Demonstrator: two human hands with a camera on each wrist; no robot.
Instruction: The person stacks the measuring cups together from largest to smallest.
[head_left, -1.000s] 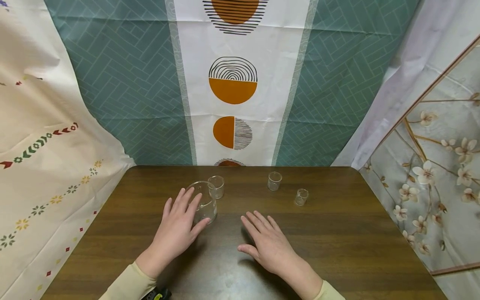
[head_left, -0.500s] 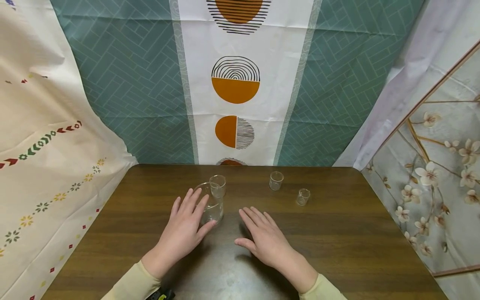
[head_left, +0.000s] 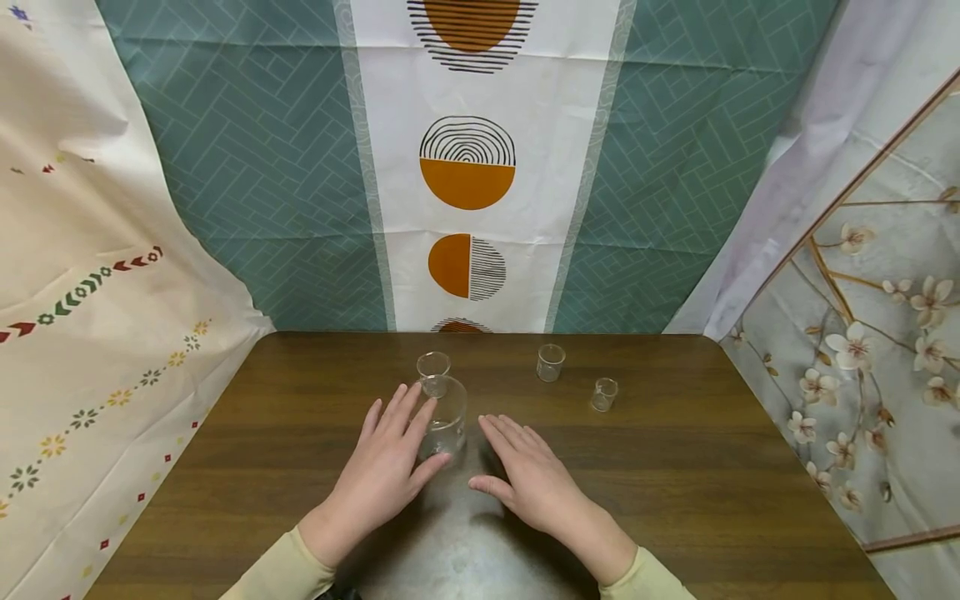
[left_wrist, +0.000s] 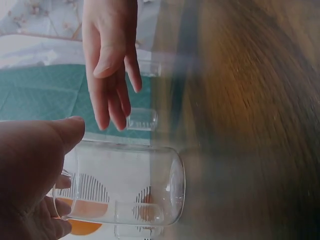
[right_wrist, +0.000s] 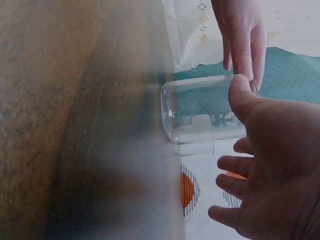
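Note:
A large clear glass beaker [head_left: 448, 421] stands upright on the brown table, with printed markings showing in the right wrist view. My left hand [head_left: 386, 471] lies along its left side, fingers and thumb extended against or very near the glass; exact contact is hard to tell. In the left wrist view the beaker [left_wrist: 130, 180] has my left fingers by its rim. My right hand [head_left: 536, 479] hovers flat to the right, apart from the beaker, with its fingers straight and holding nothing.
Behind the large beaker is a smaller beaker [head_left: 433, 367], partly overlapped by it. Farther right stand another small beaker [head_left: 550, 365] and the smallest one [head_left: 603, 396]. A patterned curtain [head_left: 465, 208] hangs at the table's back edge.
The large beaker has slid right and slightly nearer, with my left hand moving along beside it. My right hand stays nearly in place. The small beakers stand where they were.

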